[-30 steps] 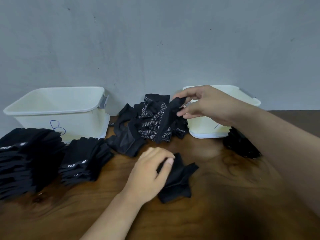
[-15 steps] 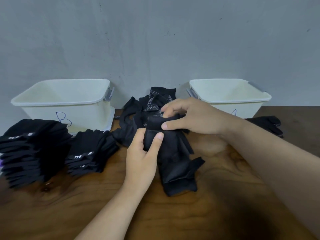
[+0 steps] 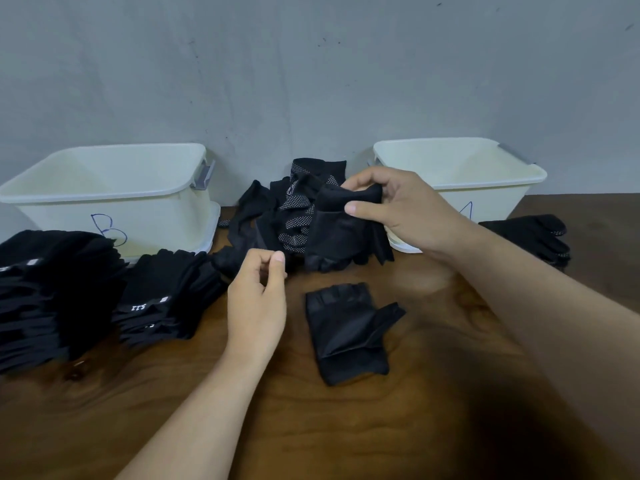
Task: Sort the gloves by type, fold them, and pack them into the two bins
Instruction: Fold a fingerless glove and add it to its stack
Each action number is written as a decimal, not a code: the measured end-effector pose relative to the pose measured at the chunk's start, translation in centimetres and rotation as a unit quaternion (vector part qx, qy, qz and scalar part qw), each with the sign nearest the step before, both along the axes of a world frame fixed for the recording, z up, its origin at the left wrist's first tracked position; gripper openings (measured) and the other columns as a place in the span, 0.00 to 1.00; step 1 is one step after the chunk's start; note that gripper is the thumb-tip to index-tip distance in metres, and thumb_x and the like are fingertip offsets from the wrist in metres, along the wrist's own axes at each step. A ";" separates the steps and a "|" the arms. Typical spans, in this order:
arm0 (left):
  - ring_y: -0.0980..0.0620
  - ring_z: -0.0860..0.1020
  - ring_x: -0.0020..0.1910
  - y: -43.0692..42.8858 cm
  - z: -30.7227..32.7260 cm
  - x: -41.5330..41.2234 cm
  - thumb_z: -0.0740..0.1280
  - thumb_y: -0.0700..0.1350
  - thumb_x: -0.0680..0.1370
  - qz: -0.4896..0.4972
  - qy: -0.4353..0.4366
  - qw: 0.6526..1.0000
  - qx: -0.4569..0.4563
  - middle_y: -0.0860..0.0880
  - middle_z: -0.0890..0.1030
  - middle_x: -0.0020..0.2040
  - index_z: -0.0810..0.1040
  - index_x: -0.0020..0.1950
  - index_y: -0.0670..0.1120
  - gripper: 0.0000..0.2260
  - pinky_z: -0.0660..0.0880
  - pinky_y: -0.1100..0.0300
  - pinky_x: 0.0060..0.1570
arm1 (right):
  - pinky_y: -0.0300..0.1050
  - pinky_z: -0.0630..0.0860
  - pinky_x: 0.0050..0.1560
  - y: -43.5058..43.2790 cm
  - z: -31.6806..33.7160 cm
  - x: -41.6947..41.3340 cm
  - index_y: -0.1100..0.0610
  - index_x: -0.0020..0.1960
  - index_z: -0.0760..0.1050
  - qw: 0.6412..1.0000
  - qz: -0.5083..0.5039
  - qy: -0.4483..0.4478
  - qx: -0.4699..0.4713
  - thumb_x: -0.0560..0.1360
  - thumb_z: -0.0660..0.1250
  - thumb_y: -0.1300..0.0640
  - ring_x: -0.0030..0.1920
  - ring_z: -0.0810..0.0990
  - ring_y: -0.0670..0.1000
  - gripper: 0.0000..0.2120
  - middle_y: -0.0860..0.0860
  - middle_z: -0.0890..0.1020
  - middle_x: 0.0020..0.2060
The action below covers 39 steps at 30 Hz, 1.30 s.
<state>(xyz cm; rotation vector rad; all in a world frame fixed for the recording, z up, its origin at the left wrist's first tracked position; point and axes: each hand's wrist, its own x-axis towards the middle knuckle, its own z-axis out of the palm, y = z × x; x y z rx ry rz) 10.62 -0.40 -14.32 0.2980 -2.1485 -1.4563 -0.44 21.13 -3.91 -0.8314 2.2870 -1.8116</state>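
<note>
My right hand [image 3: 405, 209] grasps a black glove [image 3: 343, 226] by its cuff, thumb below and fingers curled over the top edge. The glove hangs from that pinch above the table [image 3: 346, 431], in front of the loose pile [image 3: 291, 216]. My left hand [image 3: 258, 299] hovers lower and to the left, fingers loosely curled with the thumb near the forefinger, and I see nothing in it. It sits just in front of the near edge of the pile.

A fingerless glove [image 3: 346, 334] lies flat on the table between my forearms, cuff toward me, apart from both hands. The pile behind it is a tangle of black gloves, some with white dots on the palm, between the two bins.

Bin B [image 3: 104, 192] stands to the left against the wall, with a "B" on its front; the other bin [image 3: 460, 168] stands to the right, its front partly hidden by my right hand. What I can see of both interiors shows bare walls.

In front of bin B are two stacks of folded black gloves, a tall stack [image 3: 52, 285] at the far left and a shorter stack [image 3: 166, 292] just beside it. A few dotted gloves [image 3: 533, 233] lie on the table to the right of the other bin.
</note>
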 end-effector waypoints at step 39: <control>0.58 0.76 0.57 1.2 -0.9 0.4 0.65 0.51 0.85 -0.261 -0.130 0.941 -0.173 0.57 0.83 0.46 0.84 0.41 0.55 0.14 0.71 0.56 0.61 | 0.48 0.77 0.65 3.3 -11.1 9.2 0.42 0.69 0.75 0.944 -0.098 0.179 0.261 0.71 0.74 0.55 0.65 0.77 0.44 0.29 0.35 0.76 0.64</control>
